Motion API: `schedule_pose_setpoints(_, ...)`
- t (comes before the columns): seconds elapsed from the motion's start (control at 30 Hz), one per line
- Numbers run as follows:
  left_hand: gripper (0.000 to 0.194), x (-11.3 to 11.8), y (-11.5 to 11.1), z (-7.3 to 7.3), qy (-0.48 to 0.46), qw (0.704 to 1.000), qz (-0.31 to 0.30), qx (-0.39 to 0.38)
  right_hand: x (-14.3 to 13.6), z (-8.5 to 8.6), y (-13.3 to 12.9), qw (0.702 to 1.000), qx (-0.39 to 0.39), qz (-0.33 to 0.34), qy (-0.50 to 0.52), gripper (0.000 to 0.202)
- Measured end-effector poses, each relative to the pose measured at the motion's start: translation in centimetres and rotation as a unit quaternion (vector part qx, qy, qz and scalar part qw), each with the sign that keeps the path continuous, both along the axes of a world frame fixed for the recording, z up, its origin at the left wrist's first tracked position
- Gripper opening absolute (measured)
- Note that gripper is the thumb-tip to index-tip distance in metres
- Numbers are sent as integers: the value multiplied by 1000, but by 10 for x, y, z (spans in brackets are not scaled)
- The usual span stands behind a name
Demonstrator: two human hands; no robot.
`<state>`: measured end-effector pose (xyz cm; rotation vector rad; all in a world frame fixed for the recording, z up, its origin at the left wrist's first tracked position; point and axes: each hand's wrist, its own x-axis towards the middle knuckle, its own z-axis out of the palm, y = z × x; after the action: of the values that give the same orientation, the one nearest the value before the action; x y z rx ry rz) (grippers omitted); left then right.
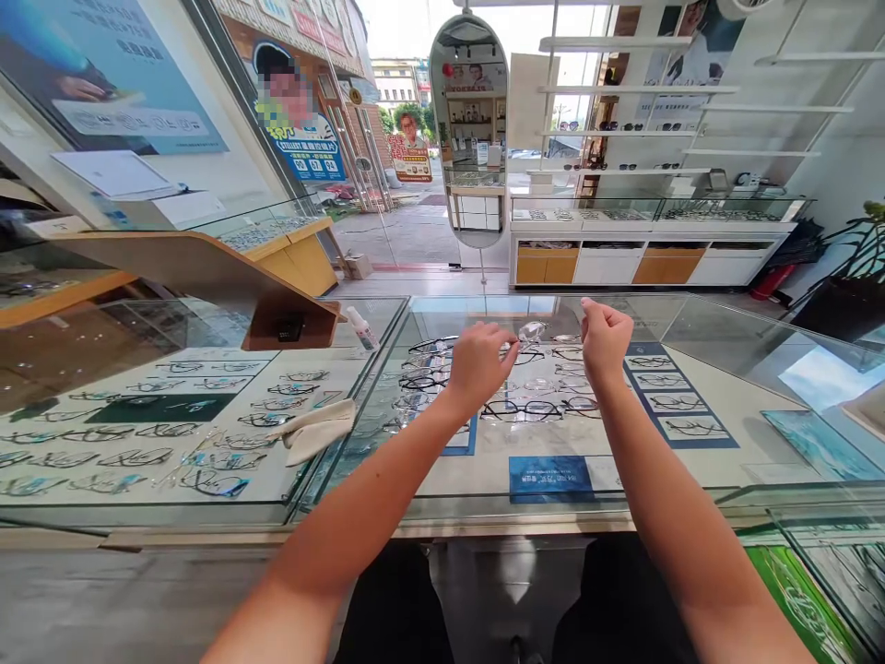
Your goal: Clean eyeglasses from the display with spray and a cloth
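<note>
Over the glass counter, my left hand (482,364) has its fingers drawn together in a pinch, with a thin dark piece at the fingertips that is too small to name. Close to those fingertips is a clear-lensed pair of glasses (532,331). My right hand (606,339) is closed with the thumb side up, right of these glasses; anything inside it is hidden. Black-framed glasses (522,411) lie between and below the hands, among several other pairs. A blue card (551,478) lies nearer the counter's front edge.
Left of the hands, a beige cloth (319,430) and a small white bottle (362,329) rest on the glass near a brown stand (294,318). Several glasses fill the left case. A blue tray (681,401) is at right. An oval mirror (468,134) stands beyond.
</note>
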<state>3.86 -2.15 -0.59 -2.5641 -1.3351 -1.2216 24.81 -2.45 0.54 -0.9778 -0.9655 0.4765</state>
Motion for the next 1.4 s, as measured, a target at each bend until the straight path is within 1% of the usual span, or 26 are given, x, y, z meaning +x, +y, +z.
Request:
schedule_pose_setpoints(0.03, 18, -3, -1, 5, -71, 997, -3, 14, -1, 1, -1, 1000, 2, 14, -2, 52)
schedule_pose_setpoints(0.07, 17, -6, -2, 10, -146, 989, -14, 18, -5, 2, -4, 999, -2, 42, -13, 46)
schedule_pose_setpoints(0.1, 16, -8, -3, 13, -219, 975, -34, 8, -9, 3, -8, 996, -19, 81, -36, 35)
schedule_pose_setpoints(0.13, 16, -10, -2, 16, -285, 956, -61, -15, -15, 4, -12, 991, -37, 117, -61, 30)
schedule_pose_setpoints(0.2, 21, -12, -1, 18, -391, 909, -118, -84, -28, 5, -23, 978, -63, 173, -103, 33)
schedule_pose_setpoints(0.27, 29, -11, 0, 16, -458, 862, -155, -152, -39, 6, -32, 967, -69, 210, -129, 38)
schedule_pose_setpoints(0.3, 32, -10, 0, 14, -475, 846, -167, -178, -42, 5, -35, 964, -71, 218, -135, 39)
schedule_pose_setpoints(0.37, 36, -8, -2, 11, -486, 828, -183, -211, -46, 4, -38, 962, -72, 223, -137, 40)
schedule_pose_setpoints(0.5, 36, -5, -7, 8, -476, 823, -206, -232, -46, 4, -37, 965, -73, 211, -139, 45)
schedule_pose_setpoints(0.67, 40, -7, -4, 9, -499, 795, -222, -265, -41, 8, -36, 970, -68, 192, -135, 43)
schedule_pose_setpoints(0.73, 42, -10, 2, 9, -502, 793, -217, -267, -37, 10, -35, 977, -59, 159, -131, 39)
schedule_pose_setpoints(0.8, 44, -14, 9, 6, -496, 801, -210, -262, -31, 12, -34, 985, -38, 100, -135, 35)
schedule_pose_setpoints(0.9, 46, -20, 20, 1, -466, 824, -202, -252, -21, 15, -32, 988, 4, -8, -154, 33)
schedule_pose_setpoints(1.0, 43, -24, 25, -4, -425, 847, -200, -248, -14, 16, -30, 980, 23, -77, -184, 35)
schedule_pose_setpoints(1.07, 41, -26, 26, -6, -407, 856, -201, -248, -11, 15, -29, 974, 25, -101, -202, 36)
schedule_pose_setpoints(1.17, 40, -27, 26, -7, -392, 859, -204, -257, -9, 14, -28, 967, 33, -127, -217, 35)
schedule_pose_setpoints(1.27, 41, -26, 24, -6, -397, 850, -210, -274, -10, 13, -28, 962, 40, -144, -230, 34)
schedule_pose_setpoints(1.4, 42, -23, 21, -2, -436, 829, -213, -277, -16, 12, -34, 954, 48, -178, -239, 33)
